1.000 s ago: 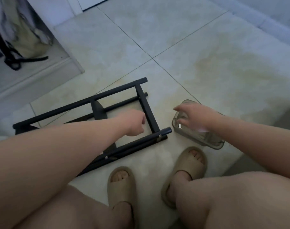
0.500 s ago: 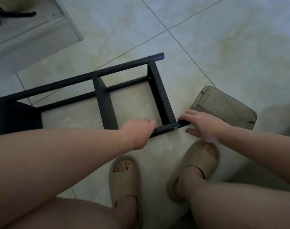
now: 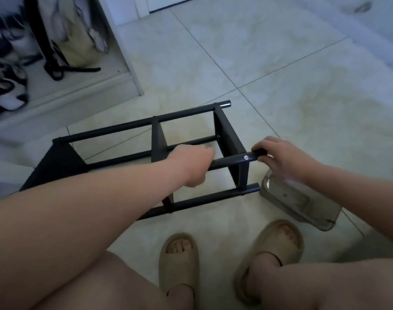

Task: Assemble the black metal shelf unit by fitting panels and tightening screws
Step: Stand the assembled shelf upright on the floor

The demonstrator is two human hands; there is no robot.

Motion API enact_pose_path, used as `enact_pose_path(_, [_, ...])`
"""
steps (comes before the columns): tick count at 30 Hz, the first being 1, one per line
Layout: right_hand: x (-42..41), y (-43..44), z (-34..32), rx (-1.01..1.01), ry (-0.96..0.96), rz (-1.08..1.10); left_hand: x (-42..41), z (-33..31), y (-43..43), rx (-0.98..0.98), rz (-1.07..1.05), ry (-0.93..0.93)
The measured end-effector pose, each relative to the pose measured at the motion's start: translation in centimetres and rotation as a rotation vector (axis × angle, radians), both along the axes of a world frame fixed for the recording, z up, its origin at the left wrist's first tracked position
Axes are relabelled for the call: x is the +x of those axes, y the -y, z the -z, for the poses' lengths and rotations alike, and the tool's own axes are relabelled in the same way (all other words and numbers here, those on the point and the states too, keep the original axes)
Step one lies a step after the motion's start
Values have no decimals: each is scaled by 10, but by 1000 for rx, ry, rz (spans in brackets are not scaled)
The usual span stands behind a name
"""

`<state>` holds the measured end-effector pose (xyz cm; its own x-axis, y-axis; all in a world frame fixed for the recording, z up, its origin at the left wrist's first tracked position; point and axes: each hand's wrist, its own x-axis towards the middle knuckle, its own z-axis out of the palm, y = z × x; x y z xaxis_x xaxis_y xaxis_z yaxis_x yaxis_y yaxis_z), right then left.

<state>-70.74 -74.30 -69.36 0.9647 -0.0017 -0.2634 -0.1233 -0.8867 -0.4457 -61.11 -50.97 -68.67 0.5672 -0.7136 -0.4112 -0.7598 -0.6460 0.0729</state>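
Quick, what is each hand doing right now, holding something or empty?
Left hand: grips the black tube of the shelf frame.
Right hand: grips the end of that same tube.

A single wide-angle camera, worn on the head, looks forward and steeply down at the tiled floor (image 3: 280, 63) from close above the knees: shelf frame (image 3: 230, 135) at centre, sandals (image 3: 178, 262) at 6 o'clock, cupboard (image 3: 79, 97) at 10 o'clock.
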Motion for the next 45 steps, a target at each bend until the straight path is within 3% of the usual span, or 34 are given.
enact_pose_path(8, [44,-12,-127,2,260,63,27,-92,-24,-272,-162,54])
enact_pose_path(13, [68,-24,-227,74,406,113,29,-133,-26,-604,-308,102])
enact_pose_path(19, [103,-65,-311,19,543,-20,46,-152,-22,-990,-481,88])
enact_pose_path(24, [138,-92,-319,-38,568,-98,68,-141,-13,-1124,-579,20])
enact_pose_path(30, [171,-97,-304,35,633,-24,102,-124,-5,-1212,-633,-55])
enact_pose_path(45, [218,-141,-267,36,654,-19,140,-106,-26,-1314,-864,-28])
